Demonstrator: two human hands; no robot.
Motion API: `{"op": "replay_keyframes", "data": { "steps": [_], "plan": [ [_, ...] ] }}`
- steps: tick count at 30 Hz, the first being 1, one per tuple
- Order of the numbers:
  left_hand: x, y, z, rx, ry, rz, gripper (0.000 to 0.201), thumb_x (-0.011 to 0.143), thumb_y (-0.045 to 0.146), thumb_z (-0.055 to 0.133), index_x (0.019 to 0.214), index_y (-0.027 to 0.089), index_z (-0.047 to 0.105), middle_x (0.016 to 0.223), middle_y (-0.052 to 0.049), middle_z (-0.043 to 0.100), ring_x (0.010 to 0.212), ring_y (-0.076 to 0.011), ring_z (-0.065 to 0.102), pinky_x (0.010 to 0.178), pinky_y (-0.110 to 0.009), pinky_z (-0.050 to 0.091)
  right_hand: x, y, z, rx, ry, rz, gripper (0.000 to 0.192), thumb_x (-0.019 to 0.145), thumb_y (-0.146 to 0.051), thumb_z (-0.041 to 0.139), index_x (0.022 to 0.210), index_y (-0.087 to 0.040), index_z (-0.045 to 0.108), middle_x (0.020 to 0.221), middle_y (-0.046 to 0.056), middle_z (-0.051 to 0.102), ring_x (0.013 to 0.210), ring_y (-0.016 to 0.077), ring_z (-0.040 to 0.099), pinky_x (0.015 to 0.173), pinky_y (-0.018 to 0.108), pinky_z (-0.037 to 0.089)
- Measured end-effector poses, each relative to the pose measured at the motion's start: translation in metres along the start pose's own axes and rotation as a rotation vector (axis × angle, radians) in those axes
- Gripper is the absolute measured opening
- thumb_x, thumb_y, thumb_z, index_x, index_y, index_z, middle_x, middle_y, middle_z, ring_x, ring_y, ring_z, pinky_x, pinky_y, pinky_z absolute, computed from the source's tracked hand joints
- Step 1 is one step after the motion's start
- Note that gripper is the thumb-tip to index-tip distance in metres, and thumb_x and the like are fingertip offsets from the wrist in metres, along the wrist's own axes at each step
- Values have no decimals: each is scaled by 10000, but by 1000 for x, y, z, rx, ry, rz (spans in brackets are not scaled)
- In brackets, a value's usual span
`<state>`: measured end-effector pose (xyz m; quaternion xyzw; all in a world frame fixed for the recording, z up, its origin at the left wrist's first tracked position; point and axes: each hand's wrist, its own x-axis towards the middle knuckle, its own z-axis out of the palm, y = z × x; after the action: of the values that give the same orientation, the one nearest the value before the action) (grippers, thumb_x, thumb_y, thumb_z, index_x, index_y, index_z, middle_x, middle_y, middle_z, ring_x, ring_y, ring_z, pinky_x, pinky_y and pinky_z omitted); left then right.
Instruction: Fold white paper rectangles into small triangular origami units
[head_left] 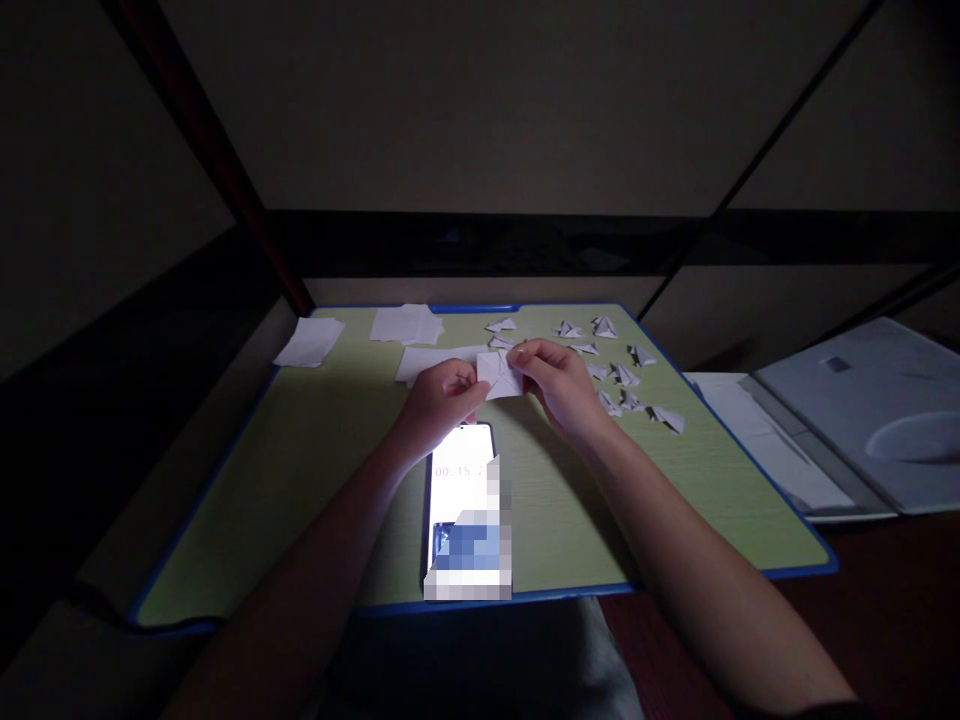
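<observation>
Between my two hands, above the middle of the table, is a small piece of folded white paper (501,376) with crease lines across it. My left hand (444,396) pinches its left edge between thumb and fingers. At its upper right, my right hand (553,380) grips it, the thumb lying on top. Just below the hands, a phone (459,500) lies face up, its bright screen showing running digits; part of it is blurred out. Several small folded paper figures (624,375) lie to the right and beyond my right hand.
Stacks of white paper sheets lie on the green table (300,500): one far left (310,341), one at the back (406,325), another sheet (427,364) behind my left hand. Right of the table stands an open grey box or folder (862,410) with papers. A wall rises behind.
</observation>
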<state>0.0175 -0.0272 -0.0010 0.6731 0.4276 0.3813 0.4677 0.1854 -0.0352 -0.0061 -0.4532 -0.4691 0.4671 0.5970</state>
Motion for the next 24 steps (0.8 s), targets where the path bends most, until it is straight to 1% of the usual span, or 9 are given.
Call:
{"op": "replay_keyframes", "data": {
  "steps": [4, 11, 18, 24],
  "plan": [
    [0, 0, -1, 41, -5, 28, 149, 748, 294, 590, 647, 202, 530, 516, 32, 552, 409, -87, 475, 405, -220, 338, -1, -1, 0, -2, -7, 5, 159, 684, -337, 725, 665, -197, 653, 587, -31, 553, 535, 108, 438, 533, 272, 316],
    [-2, 4, -3, 78, -26, 35, 194, 786, 314, 553, 635, 192, 540, 518, 28, 544, 420, -89, 488, 410, -217, 351, -2, -3, 1, 24, -4, 12, 150, 670, -321, 730, 654, -196, 648, 575, -35, 552, 526, 106, 433, 525, 272, 303],
    [-1, 3, -4, 47, -4, 22, 145, 751, 307, 580, 669, 197, 534, 524, 31, 552, 406, -89, 479, 406, -224, 344, -2, -4, 1, 22, -11, 22, 147, 664, -317, 731, 657, -191, 657, 564, -35, 552, 519, 104, 444, 524, 271, 315],
    [-3, 6, -5, 61, -15, 5, 147, 751, 309, 556, 663, 195, 528, 500, 37, 540, 404, -91, 466, 409, -228, 335, 0, -2, 1, 44, -15, 23, 141, 654, -302, 732, 646, -184, 657, 559, -32, 560, 510, 102, 454, 507, 267, 320]
  ]
}}
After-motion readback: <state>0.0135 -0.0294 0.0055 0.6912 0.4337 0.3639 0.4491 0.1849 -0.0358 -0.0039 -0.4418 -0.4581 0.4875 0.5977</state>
